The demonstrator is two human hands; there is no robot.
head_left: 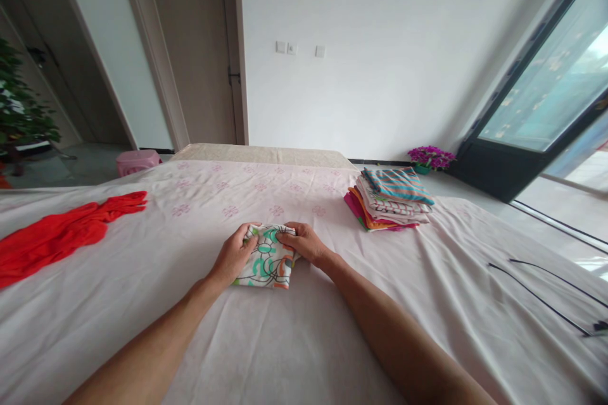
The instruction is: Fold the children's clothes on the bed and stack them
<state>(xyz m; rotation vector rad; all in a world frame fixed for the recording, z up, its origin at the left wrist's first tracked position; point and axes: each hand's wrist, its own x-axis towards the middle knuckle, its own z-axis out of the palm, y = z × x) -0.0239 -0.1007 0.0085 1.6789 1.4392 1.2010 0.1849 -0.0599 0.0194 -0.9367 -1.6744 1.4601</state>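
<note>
A small folded cloth garment [266,259], white with green, orange and black print, is held by both hands just over the pale sheet in front of me. My left hand [236,252] pinches its far left corner, thumb on top. At the far right corner my right hand [306,243] grips the same cloth, also with the thumb on top and the other fingers mostly hidden behind. To the right rests a stack of folded clothes [392,199], topped by a blue and grey striped piece. A crumpled red garment [71,228] lies at the left.
A pale sheet with pink flowers [228,348] covers the wide surface. Two thin black cords or rods [541,300] lie at the right. Beyond are a pink stool [139,161], purple flowers in a green pot [430,158], a leafy plant [21,101] and a closed door [194,44].
</note>
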